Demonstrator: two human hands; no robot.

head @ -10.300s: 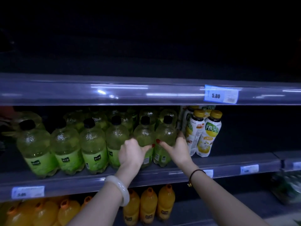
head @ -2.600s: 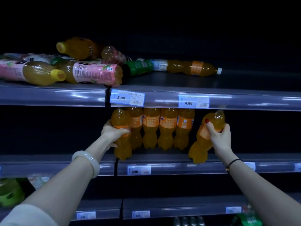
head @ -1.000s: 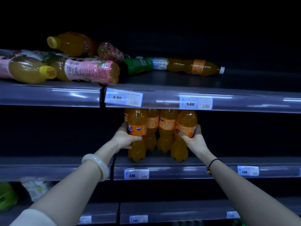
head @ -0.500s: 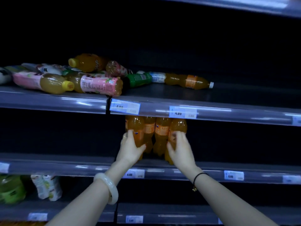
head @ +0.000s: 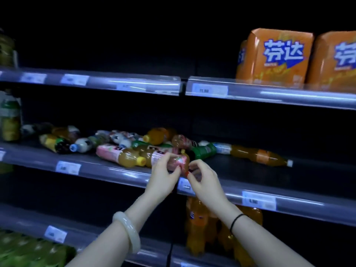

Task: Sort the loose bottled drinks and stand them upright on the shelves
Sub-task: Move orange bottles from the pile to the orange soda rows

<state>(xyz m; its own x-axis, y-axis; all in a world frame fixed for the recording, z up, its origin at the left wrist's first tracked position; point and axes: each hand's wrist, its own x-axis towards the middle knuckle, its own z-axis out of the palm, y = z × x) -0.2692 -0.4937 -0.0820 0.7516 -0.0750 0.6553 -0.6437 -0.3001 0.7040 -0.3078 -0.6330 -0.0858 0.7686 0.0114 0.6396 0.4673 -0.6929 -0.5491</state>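
**Both hands up from the orange sodas to the loose pile**

Big change of scene: the view had swung up and left, and the top shelf (head: 269,93) now carried two orange multipacks (head: 273,58), which were out of view half a second earlier. Below it ran the middle shelf (head: 289,199), where the loose bottles (head: 107,140) lay on their sides in a heap, much as they had been lying before. Off to the right of the heap, apart from it, an orange soda bottle (head: 258,155) lay flat with its white cap pointing right. Under the shelf edge, the upright orange sodas (head: 200,224) stood in their row, and both hands had left them.

The left hand (head: 163,178), with a pale bangle (head: 128,231) on that wrist, had come up to the front of the pile; its fingers curled around the end of a pink-labelled bottle (head: 179,160) lying at the shelf's front edge. The right hand (head: 204,178), a black band (head: 236,221) on its wrist, had risen alongside, thumb and forefinger pinched close by the same bottle's end. Motion blur made it hard to tell whether that pinch actually had hold. A green-labelled bottle (head: 204,151) lay just behind the two hands.
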